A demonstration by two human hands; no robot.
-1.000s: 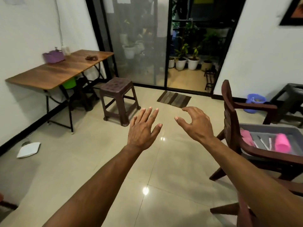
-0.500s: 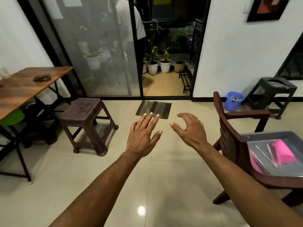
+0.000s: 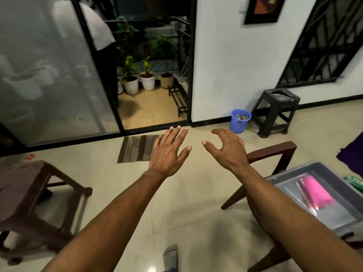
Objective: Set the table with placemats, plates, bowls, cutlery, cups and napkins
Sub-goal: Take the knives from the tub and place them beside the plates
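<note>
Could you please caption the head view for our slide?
Both empty hands, left and right, reach out beside a grey tray.

A pink cup (image 3: 316, 193) lies on its side in a grey tray (image 3: 345, 195) on the chair, cutlery (image 3: 302, 199) along its left.

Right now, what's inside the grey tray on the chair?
The grey tray holds a pink rolled item and a few pieces of metal cutlery lying beside it. The right forearm and the frame edge cover the tray's near part, so anything there is hidden.
</note>
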